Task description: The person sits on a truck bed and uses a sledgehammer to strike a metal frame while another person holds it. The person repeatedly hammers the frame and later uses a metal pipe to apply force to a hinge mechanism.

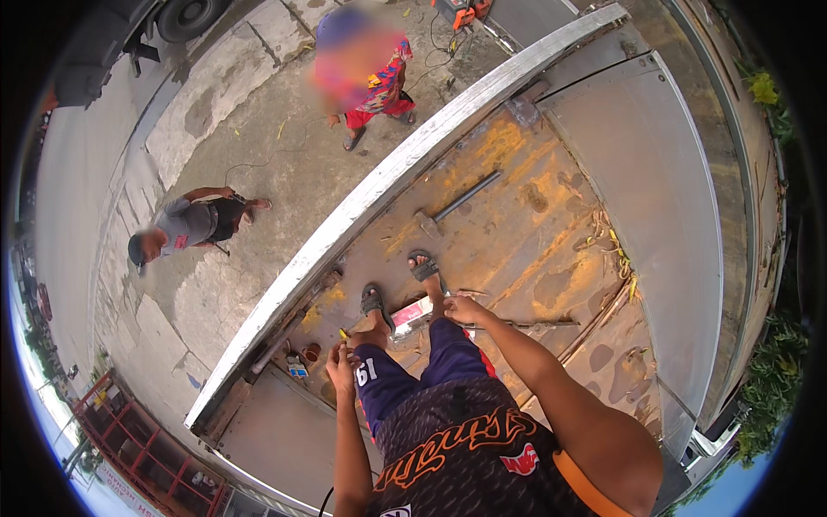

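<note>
I'm watching the left hand [343, 369]: fingers pinched around a small, bright-yellow-tipped object [343, 333], raised beside the left knee, inside the long white side rail [370, 203] of the rust-streaked metal truck bed [521, 250]. It looks light and stiff to me, best gripped below the yellow end. Across to the right hand [466, 311], beside the right knee and near the flat red-and-white box [412, 312]; from up here I can't tell whether those fingers grasp anything. Near the bed's railed edge lies a grey-headed hammer with a straight dark handle [465, 197], probably heavy, one to take by the handle. Nearer the bed's lower-left corner: a round reddish-brown cup [311, 351] and a small blue-and-yellow carton [296, 367].
</note>
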Motion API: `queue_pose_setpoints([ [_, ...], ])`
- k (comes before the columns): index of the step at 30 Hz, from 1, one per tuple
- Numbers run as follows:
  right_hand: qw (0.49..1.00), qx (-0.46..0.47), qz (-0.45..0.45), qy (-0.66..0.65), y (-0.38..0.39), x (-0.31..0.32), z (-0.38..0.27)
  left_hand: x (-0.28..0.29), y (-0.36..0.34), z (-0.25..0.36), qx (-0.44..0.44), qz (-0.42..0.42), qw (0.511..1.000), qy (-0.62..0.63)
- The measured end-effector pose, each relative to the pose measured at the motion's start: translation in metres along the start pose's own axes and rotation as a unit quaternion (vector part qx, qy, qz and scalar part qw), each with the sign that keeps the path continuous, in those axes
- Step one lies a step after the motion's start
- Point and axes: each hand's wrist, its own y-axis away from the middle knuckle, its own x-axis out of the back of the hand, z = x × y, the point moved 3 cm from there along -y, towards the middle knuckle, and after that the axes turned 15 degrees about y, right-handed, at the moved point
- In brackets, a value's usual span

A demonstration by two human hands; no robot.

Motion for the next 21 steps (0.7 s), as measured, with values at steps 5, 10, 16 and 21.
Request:
queue_pose_setpoints([
  [5,0.991,-0.043,0.123,0.043,0.09,0.007,0.025,-0.047,-0.043,0.036,0.053,-0.064,0.996,-0.021],
  [10,0.95,-0.126,0.283,-0.036,0.133,0.055,0.062,-0.092,-0.069,0.068,0.01,-0.174,0.978,-0.117],
  [16,0.904,-0.137,0.362,-0.183,0.161,0.108,0.065,-0.094,-0.09,0.095,0.031,-0.17,0.961,-0.215],
  [21,0.889,-0.096,0.422,-0.153,0.188,0.228,0.067,-0.105,-0.095,0.1,0.057,-0.142,0.973,-0.175],
])
